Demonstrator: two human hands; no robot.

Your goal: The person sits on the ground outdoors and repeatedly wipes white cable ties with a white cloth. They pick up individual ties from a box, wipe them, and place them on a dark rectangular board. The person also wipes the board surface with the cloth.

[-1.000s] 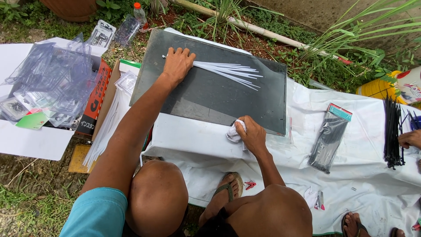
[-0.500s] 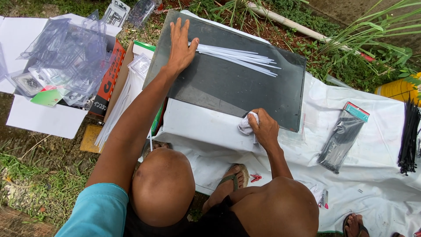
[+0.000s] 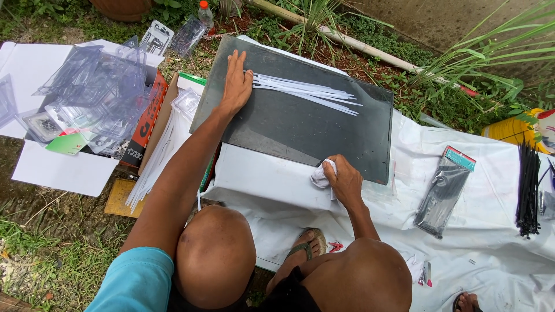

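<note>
Outdoors on grass, a white sheet (image 3: 497,173) carries a dark board (image 3: 300,124). Your left hand (image 3: 237,84) lies flat and open on the board, fingertips touching the white cable ties (image 3: 306,92). Your right hand (image 3: 347,182) grips a crumpled white cloth (image 3: 321,175) at the board's near edge.

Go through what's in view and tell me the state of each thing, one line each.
Left hand: flat, palm down on the ends of the white cable ties.
Right hand: closed around a crumpled white cloth.
White cable ties: loose, fanned across the dark grey board.
Black cable ties: bundled on the white sheet.
Clear packet of black ties: lying flat.
Plastic bottle: upright, capped.
</note>
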